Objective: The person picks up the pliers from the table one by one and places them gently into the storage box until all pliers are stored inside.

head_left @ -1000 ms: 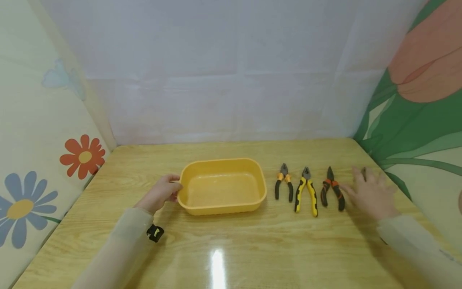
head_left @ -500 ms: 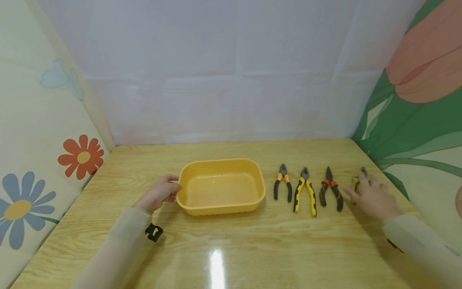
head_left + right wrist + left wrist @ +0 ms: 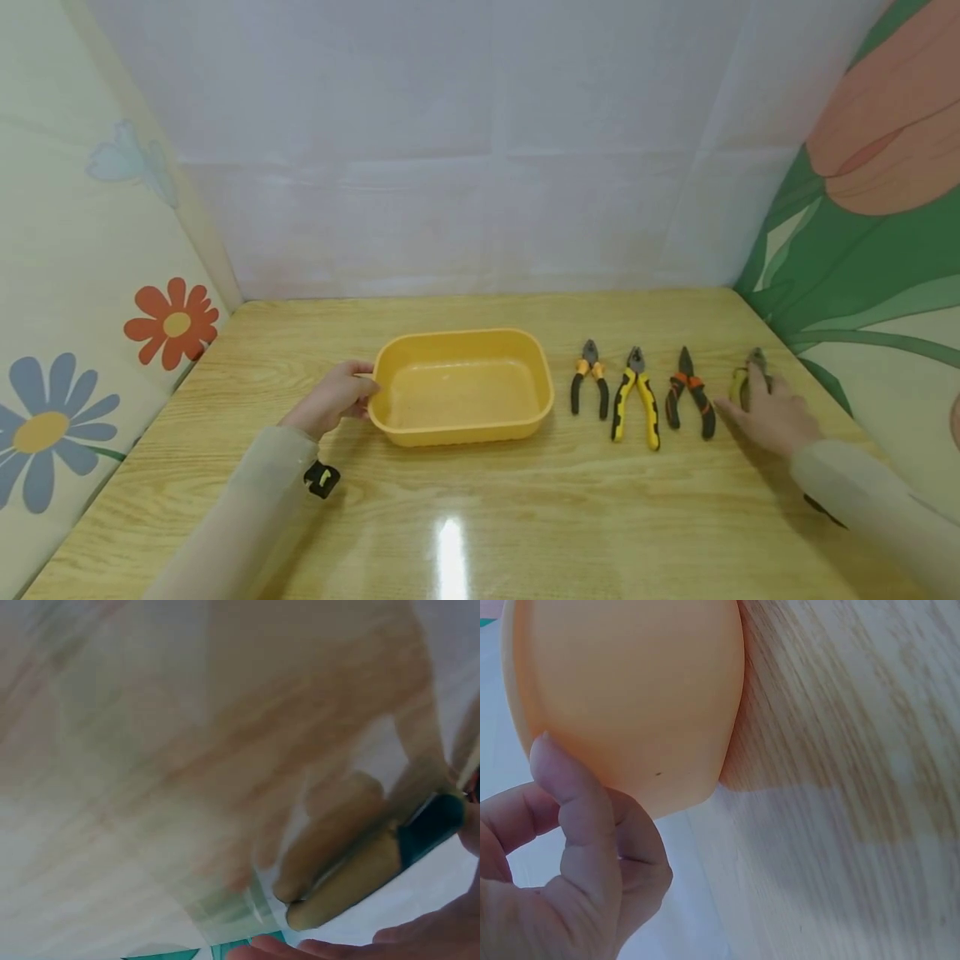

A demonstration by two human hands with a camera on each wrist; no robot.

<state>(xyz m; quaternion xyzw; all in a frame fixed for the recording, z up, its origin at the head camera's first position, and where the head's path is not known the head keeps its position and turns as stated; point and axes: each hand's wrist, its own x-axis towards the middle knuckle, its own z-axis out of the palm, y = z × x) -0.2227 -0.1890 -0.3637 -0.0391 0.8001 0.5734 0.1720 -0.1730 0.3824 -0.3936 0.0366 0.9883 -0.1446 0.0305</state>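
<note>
A yellow plastic basin (image 3: 461, 392) stands on the table. My left hand (image 3: 333, 402) pinches its left rim; in the left wrist view the thumb (image 3: 581, 802) lies on the basin's inner wall and the other fingers are behind it. At the far right, my right hand (image 3: 776, 419) reaches over pliers with yellow-green handles (image 3: 738, 387), hiding part of them. Up close in the right wrist view, a handle (image 3: 352, 885) with a dark end lies beside the fingers, which look loosely spread around it. Whether they touch it is unclear.
Left of the right hand lie, in a row, red-and-black pliers (image 3: 686, 392), yellow-and-black pliers (image 3: 636, 400) and orange-and-black pliers (image 3: 590, 379). The wooden table (image 3: 525, 517) ends at a white backdrop (image 3: 480, 225), with flower-printed panels on both sides.
The right hand has drawn back slightly and lowered over the yellow-green pliers, whose head and left handle now show more. The left hand and the basin have stayed put.
</note>
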